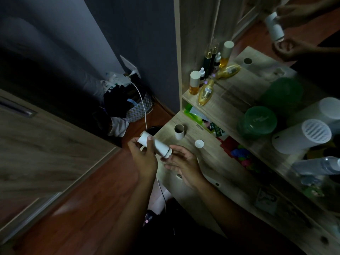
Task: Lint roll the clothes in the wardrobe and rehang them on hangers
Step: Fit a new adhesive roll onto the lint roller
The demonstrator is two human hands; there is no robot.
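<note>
Lint roller [155, 145]: white cylinder, dark band near one end, held tilted in the air just off the edge of the wooden desk [217, 172]. Left hand [144, 157] wrapped around the upper part, thumb on top, apparently to steady it. Right hand [181, 162] half-open, fingertips at the banded lower end, likely fitting a refill. Empty cardboard core [179, 131] and white cap [199, 143] stand nearby on desk. No clothes in hand.

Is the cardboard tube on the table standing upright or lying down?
Upright. The cardboard tube stands on end on the table, its round open top facing up and showing the dark hollow inside.
</note>
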